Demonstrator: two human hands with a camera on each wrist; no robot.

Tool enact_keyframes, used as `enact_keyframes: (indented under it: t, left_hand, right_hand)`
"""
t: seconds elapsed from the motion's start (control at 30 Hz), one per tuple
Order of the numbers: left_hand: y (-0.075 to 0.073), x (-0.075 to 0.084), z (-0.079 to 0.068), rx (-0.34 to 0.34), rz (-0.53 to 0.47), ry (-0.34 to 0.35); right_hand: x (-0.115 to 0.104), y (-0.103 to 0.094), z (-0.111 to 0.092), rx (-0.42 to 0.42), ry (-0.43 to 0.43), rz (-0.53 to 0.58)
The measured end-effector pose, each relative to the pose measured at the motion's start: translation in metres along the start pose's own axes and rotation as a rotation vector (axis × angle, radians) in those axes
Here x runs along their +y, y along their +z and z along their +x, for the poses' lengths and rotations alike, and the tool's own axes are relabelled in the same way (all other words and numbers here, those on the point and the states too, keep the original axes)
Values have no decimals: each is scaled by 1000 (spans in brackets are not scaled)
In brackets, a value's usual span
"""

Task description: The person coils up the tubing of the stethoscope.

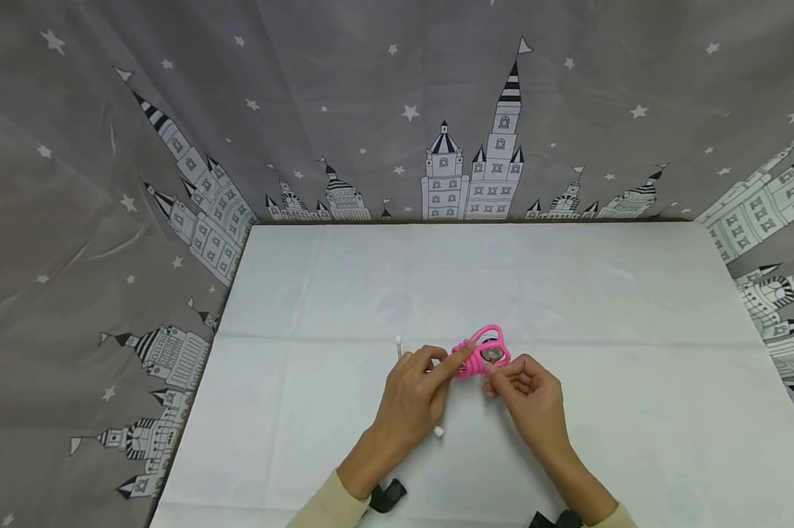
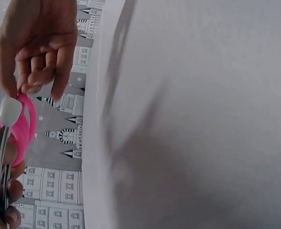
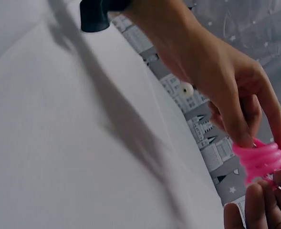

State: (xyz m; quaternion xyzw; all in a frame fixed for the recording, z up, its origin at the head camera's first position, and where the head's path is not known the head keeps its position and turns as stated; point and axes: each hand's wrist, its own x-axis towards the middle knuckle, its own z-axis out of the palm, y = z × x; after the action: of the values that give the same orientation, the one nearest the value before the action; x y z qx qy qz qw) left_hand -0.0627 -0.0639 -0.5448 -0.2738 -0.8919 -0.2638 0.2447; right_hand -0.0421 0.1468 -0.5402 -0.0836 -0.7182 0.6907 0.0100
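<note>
A pink stethoscope [image 1: 465, 369] is held above the white table, its tubing wound in several tight coils, with a loop at the far end. Its round metal chest piece [image 1: 492, 353] shows inside that loop. My left hand [image 1: 410, 400] grips the coils and the metal ear tubes [image 2: 2, 157]; white ear tips [image 1: 438, 431] stick out on either side of the hand. On the right, my right hand [image 1: 531, 400] pinches the stethoscope near the chest piece with thumb and fingertips. The right wrist view shows the pink coils [image 3: 259, 160] between both hands; the exact pinched part is hidden.
A white cloth with faint creases covers the table [image 1: 344, 286]. Grey curtains [image 1: 344, 73] printed with castles and stars hang behind it and along both sides. Black wrist straps [image 1: 388, 496] show near the cream sleeves [image 1: 331, 506].
</note>
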Motion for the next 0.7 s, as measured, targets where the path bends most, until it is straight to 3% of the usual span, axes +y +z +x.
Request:
enact_keyframes:
  t: [0.2,0.33,0.43,0.57,0.7]
  left_hand:
    - [-3,-8,-3,-63,-52,17]
    - [-4,-14,-3,-121,-79,54]
    - [-5,-19,-2,-173,-100,80]
    - [-7,-24,-1,-247,-104,93]
    - [-9,-29,1,-282,-83,75]
  right_hand:
    - [2,-13,6,6,-236,-171]
    - [3,-25,14,-103,-433,-301]
    - [5,-32,19,-203,-529,-394]
    - [8,-38,22,-262,-544,-462]
    - [12,-40,21,-252,-525,-450]
